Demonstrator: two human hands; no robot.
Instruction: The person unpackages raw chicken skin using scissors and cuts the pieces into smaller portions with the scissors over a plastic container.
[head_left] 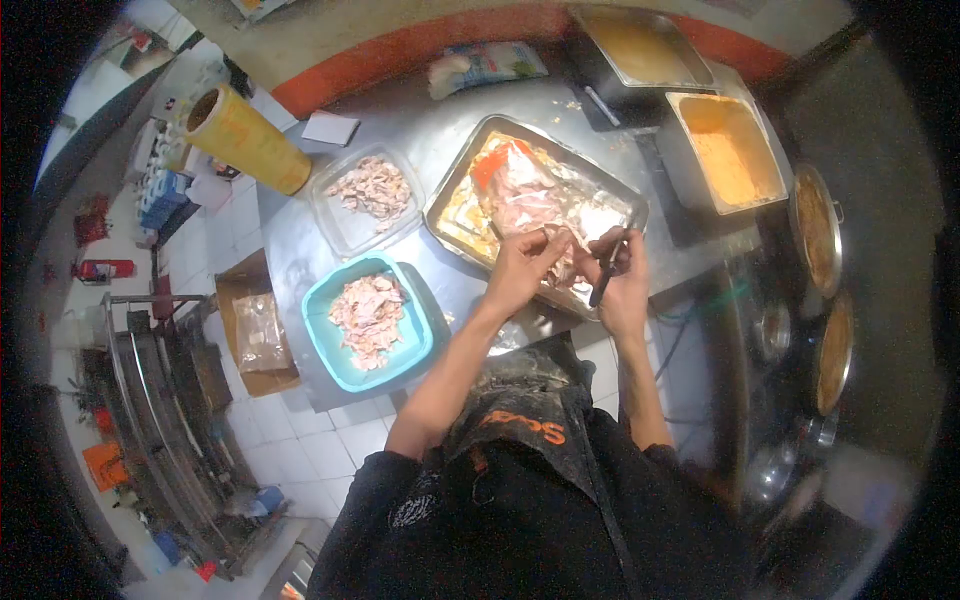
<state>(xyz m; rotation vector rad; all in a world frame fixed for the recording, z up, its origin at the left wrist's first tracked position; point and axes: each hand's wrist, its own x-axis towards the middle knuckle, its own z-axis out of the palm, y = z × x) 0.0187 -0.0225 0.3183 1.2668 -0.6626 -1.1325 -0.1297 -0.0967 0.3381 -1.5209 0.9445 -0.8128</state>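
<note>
A metal tray (462, 150) on the steel table holds a large piece of pale pink meat (520, 195), with an orange-red patch at its upper left and yellowish residue around it. Over the tray's near side, my left hand (527, 268) is closed, its fingertips pinching a piece of meat. Close beside it, my right hand (622, 280) wraps around a slim black knife (605, 275); the fingers partly hide it. A turquoise tub (427, 340) of chopped meat (368, 318) stands left of my left forearm. Behind it, a clear plastic container (335, 235) holds more meat pieces (370, 192).
A tall yellow container (250, 140) stands at the table's left edge, near a white card (330, 128). Two deep metal pans (690, 185) (650, 85) sit at the right. A plastic bag (490, 65) lies at the back. A cardboard box (258, 375) is below left.
</note>
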